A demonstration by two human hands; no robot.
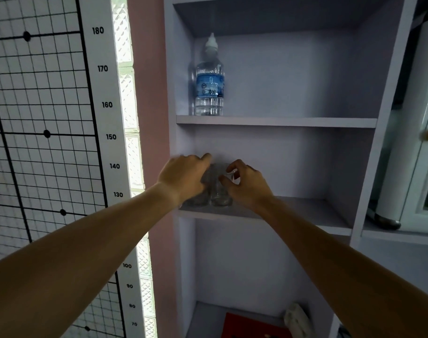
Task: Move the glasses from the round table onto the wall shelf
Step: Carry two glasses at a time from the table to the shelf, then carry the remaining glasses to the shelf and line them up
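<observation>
Two clear drinking glasses stand side by side at the left end of the middle shelf board (pixel 305 211) of a pale lilac wall shelf. My left hand (pixel 183 175) wraps around the left glass (pixel 200 198). My right hand (pixel 247 184) pinches the right glass (pixel 220 197) near its rim with thumb and fingers. Both glass bases rest on or just above the board; I cannot tell which. The round table is out of view.
A water bottle (pixel 209 79) with a blue label stands on the shelf board above. The lowest compartment holds a red object (pixel 252 325) and a pale cloth (pixel 297 318). A height chart (pixel 105 106) hangs on the left wall. White containers (pixel 403 142) fill the right compartment.
</observation>
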